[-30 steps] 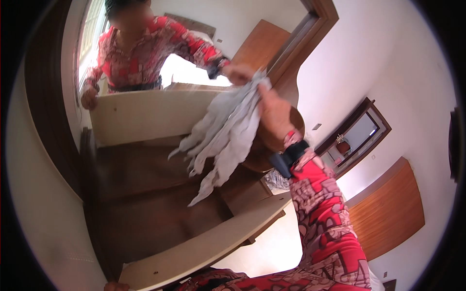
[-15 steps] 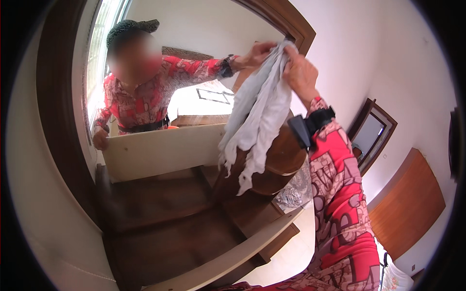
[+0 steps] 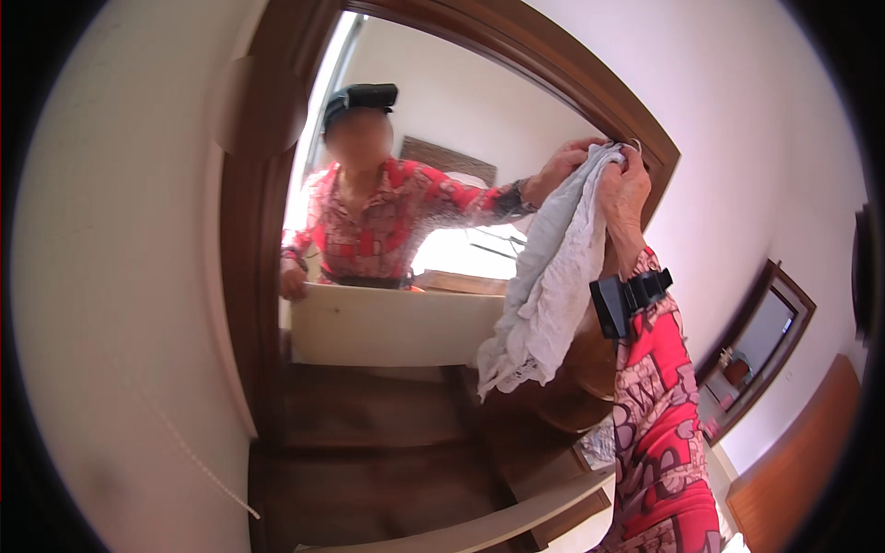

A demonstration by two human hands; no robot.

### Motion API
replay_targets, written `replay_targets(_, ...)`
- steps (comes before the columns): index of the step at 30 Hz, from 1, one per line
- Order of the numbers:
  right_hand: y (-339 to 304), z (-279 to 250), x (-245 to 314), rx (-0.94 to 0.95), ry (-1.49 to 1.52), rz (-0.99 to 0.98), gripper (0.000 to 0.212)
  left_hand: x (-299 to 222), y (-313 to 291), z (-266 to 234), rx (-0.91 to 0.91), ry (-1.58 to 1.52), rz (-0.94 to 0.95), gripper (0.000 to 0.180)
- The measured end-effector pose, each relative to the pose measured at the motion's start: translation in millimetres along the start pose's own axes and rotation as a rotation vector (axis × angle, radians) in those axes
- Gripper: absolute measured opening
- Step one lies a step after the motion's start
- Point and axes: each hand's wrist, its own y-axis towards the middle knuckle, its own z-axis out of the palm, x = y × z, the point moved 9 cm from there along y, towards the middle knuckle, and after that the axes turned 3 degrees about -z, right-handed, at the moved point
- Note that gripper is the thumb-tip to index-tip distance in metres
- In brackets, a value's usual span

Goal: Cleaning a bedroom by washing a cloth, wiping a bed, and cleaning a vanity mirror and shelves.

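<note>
My right hand (image 3: 625,189) pinches a crumpled white cloth (image 3: 553,276) and presses its top against the upper right corner of a mirror (image 3: 461,83). The cloth hangs down in loose folds with a ragged lower edge. Past the cloth, the mirror repeats the same hand. Only as a reflection does my left hand (image 3: 293,282) show, with its fingers curled over the end of a pale board (image 3: 396,324). The board's near edge (image 3: 516,527) crosses the bottom of the view. A black device is strapped to my right wrist.
A dark wooden frame (image 3: 659,152) surrounds the mirror. Dark brown shelf surfaces (image 3: 378,488) lie below it, with a rounded wooden edge to the right. A second framed mirror (image 3: 761,341) and a brown headboard (image 3: 802,461) stand at the right. A beaded cord (image 3: 198,461) hangs at the left.
The view has shifted, so the mirror now sits lower and further right. My right hand still pins the cloth at the frame's corner, and the cloth's hanging folds have drawn closer together.
</note>
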Motion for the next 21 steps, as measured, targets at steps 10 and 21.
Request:
replay_targets(10, 12, 40, 208, 0.216, 0.267, -0.319, 0.031, -15, -55, -3, -0.035, 0.021, -0.062, 0.017)
replay_targets(21, -64, 87, 282, 0.207, 0.628, -0.173, 0.043, -48, -46, 4, -0.003, 0.023, -0.120, 0.021)
